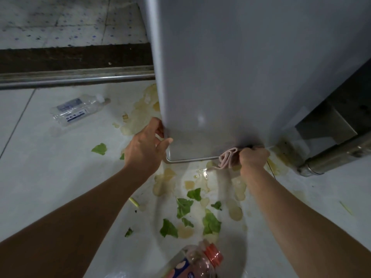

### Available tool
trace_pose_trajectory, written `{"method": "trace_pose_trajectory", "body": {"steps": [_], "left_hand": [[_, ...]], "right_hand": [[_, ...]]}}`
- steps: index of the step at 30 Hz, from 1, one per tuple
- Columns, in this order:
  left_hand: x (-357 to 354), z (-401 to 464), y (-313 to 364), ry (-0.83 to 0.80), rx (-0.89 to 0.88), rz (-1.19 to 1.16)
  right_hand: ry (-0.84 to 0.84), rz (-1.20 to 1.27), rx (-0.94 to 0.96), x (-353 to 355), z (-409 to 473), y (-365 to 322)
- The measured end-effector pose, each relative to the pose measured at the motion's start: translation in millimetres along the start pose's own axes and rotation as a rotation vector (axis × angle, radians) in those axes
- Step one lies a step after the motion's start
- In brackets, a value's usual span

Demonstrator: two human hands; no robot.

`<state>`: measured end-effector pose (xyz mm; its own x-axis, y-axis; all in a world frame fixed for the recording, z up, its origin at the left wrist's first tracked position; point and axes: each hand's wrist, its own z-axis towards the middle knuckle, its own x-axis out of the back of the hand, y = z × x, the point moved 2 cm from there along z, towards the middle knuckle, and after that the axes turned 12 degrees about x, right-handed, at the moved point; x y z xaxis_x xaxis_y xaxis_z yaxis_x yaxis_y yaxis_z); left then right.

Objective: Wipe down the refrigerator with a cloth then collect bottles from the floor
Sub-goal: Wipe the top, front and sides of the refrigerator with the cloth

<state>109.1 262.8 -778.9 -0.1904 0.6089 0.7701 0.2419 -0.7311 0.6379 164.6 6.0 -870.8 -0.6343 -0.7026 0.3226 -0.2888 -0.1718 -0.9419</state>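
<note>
The refrigerator [230,77] stands straight ahead at twelve o'clock, its grey door running down to a bottom edge just above the floor [40,167], and both hands are on that lower edge. The left hand [147,146] is curled loosely around the door's bottom left corner, fingers behind the edge and thumb on the face, bracing it and holding nothing else. The right hand [253,158] is closed tight on a bunched pink cloth [227,159], pressed to the bottom rim at about one o'clock. The wiping line, I judge, runs along that rim from right to left, toward the bracing hand. One clear bottle [78,109] lies on its side at ten o'clock, long axis running up to the right, nearer the left hand. A second bottle with an orange cap [198,261] lies at six o'clock, close below both arms, among lettuce scraps [210,223] and yellowish spills [234,212]
</note>
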Motion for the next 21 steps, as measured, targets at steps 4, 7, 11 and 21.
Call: {"method": "trace_pose_trajectory", "body": {"steps": [4,7,11,21], "left_hand": [[-8,-3,8,0.018,-0.015,0.018],[-13,-4,9,0.041,-0.006,0.022],[-12,-2,8,0.036,-0.030,0.044],[-10,-1,5,0.063,-0.077,0.079]], "right_hand": [[-0.051,-0.125,0.118,18,34,-8],[-0.077,-0.144,0.051,27,63,-3],[-0.135,-0.071,-0.050,26,79,6],[-0.155,-0.091,0.073,50,95,7]]}}
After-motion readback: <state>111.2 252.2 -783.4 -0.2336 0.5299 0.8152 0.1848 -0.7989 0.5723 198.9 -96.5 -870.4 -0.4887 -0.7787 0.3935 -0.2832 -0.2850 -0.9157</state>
